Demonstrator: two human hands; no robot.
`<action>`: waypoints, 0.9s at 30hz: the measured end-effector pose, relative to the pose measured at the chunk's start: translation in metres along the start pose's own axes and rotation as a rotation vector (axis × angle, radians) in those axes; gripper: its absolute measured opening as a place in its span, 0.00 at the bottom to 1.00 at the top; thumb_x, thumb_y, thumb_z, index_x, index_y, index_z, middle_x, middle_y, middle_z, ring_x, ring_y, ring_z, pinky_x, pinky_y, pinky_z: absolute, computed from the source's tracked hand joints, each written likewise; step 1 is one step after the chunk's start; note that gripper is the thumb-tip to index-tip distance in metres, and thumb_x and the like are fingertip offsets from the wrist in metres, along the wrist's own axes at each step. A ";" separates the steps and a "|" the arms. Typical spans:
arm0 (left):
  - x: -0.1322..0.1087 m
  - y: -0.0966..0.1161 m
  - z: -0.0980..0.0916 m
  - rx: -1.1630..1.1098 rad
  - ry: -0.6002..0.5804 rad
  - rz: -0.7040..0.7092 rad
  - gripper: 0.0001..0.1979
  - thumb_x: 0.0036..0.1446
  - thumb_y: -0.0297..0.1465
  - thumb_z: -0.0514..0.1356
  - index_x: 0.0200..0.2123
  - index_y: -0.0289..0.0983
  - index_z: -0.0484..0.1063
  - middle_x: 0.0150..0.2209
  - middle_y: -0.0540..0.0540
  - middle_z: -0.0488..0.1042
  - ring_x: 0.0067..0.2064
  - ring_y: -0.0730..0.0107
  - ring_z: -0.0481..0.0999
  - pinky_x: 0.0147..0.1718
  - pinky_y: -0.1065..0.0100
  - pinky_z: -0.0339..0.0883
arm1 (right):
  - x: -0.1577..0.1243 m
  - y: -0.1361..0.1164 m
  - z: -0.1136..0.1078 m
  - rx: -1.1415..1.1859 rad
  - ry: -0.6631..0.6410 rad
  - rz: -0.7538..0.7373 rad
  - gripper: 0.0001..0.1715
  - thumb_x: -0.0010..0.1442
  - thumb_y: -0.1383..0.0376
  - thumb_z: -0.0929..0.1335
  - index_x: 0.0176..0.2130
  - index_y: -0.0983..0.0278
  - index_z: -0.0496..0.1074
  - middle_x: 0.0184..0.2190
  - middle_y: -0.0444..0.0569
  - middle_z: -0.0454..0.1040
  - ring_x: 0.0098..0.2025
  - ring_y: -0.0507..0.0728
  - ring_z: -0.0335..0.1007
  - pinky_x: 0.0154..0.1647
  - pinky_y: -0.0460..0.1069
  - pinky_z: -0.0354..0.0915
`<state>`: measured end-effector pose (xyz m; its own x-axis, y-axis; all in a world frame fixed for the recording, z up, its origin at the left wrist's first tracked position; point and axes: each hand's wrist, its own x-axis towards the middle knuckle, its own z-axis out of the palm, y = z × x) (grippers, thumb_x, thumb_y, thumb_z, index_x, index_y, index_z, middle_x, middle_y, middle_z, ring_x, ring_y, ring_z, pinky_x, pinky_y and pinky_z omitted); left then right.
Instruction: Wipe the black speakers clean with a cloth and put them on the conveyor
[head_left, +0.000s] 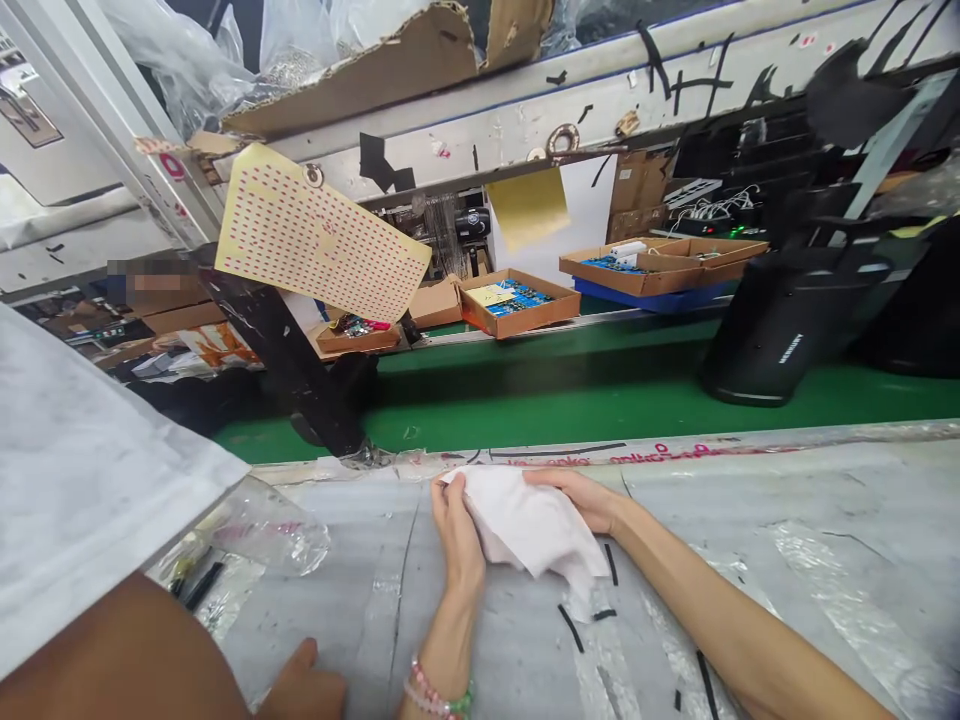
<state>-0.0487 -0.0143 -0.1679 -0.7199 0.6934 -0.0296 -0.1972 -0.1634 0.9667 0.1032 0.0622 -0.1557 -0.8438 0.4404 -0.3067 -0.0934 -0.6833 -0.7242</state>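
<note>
A crumpled white cloth (525, 525) is stretched between my two hands above the bench. My left hand (459, 525) grips its left edge, thumb on top; a beaded bracelet (439, 690) circles that wrist. At the upper right edge of the cloth, my right hand (581, 493) holds on, with its fingers partly hidden behind the fabric. The lower end of the cloth hangs loosely toward the bench. Short black strips (571, 628) lie just below it.
Beside me on the left are a co-worker's arm (112, 650) and white sleeve (97, 480). A plastic bag (270, 530) lies near them. Beyond the taped bench (322, 620) runs a green belt (525, 375) carrying a black speaker (780, 320). Cardboard trays (517, 322) sit behind; a dotted sticker sheet (322, 230) hangs above.
</note>
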 end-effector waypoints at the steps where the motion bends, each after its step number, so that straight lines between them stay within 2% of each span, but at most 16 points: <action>1: 0.001 -0.001 0.000 -0.010 0.008 -0.014 0.11 0.56 0.40 0.58 0.33 0.38 0.65 0.30 0.52 0.69 0.33 0.70 0.69 0.35 0.67 0.62 | -0.003 -0.001 0.000 -0.027 -0.009 0.011 0.13 0.54 0.65 0.72 0.38 0.71 0.76 0.32 0.54 0.81 0.33 0.55 0.78 0.38 0.45 0.71; 4: 0.004 -0.002 -0.001 -0.039 0.047 -0.026 0.12 0.55 0.41 0.58 0.33 0.39 0.63 0.30 0.53 0.67 0.33 0.70 0.68 0.35 0.68 0.62 | -0.009 -0.004 -0.001 -0.105 -0.029 0.040 0.15 0.45 0.70 0.76 0.36 0.73 0.77 0.32 0.56 0.80 0.30 0.56 0.78 0.33 0.45 0.71; 6: 0.007 0.000 -0.003 -0.058 0.092 -0.014 0.13 0.55 0.42 0.59 0.34 0.40 0.63 0.31 0.53 0.66 0.34 0.70 0.68 0.35 0.68 0.61 | -0.011 -0.006 -0.004 -0.134 -0.018 0.043 0.15 0.44 0.70 0.76 0.35 0.74 0.77 0.32 0.58 0.80 0.28 0.56 0.77 0.30 0.44 0.71; 10: 0.014 0.007 -0.008 -0.090 0.206 0.037 0.11 0.55 0.41 0.58 0.33 0.40 0.62 0.32 0.54 0.64 0.36 0.71 0.67 0.38 0.69 0.61 | -0.008 -0.009 -0.014 -0.117 0.069 -0.023 0.11 0.48 0.68 0.76 0.32 0.73 0.77 0.28 0.54 0.80 0.27 0.54 0.77 0.27 0.43 0.70; 15: 0.021 0.012 -0.015 -0.097 0.267 0.089 0.11 0.54 0.39 0.59 0.32 0.40 0.63 0.32 0.53 0.64 0.38 0.69 0.68 0.41 0.68 0.61 | 0.003 -0.010 -0.017 -0.013 0.178 -0.142 0.05 0.53 0.69 0.73 0.31 0.71 0.76 0.29 0.54 0.80 0.31 0.55 0.78 0.35 0.45 0.72; 22: 0.018 0.009 -0.014 -0.026 0.181 0.256 0.12 0.59 0.39 0.56 0.41 0.38 0.68 0.43 0.44 0.72 0.49 0.60 0.72 0.49 0.60 0.63 | 0.008 -0.011 -0.010 0.134 0.200 -0.214 0.03 0.58 0.69 0.70 0.32 0.68 0.75 0.29 0.50 0.79 0.31 0.54 0.76 0.39 0.46 0.70; 25: 0.013 0.006 -0.014 0.020 0.142 0.422 0.09 0.62 0.38 0.55 0.42 0.41 0.66 0.48 0.43 0.70 0.54 0.58 0.70 0.54 0.55 0.62 | 0.008 -0.010 0.000 0.185 0.156 -0.192 0.09 0.61 0.65 0.68 0.39 0.69 0.75 0.32 0.53 0.80 0.36 0.57 0.77 0.47 0.49 0.68; 27: 0.004 0.005 -0.014 0.075 0.036 0.567 0.06 0.59 0.35 0.58 0.39 0.43 0.66 0.50 0.44 0.71 0.56 0.55 0.69 0.56 0.51 0.61 | 0.008 -0.007 0.011 0.218 0.111 -0.170 0.14 0.64 0.61 0.66 0.44 0.70 0.73 0.34 0.53 0.79 0.38 0.58 0.77 0.50 0.52 0.67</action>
<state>-0.0617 -0.0220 -0.1671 -0.7216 0.4876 0.4914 0.2733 -0.4516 0.8493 0.0912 0.0646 -0.1463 -0.7446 0.6117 -0.2671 -0.3495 -0.6982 -0.6248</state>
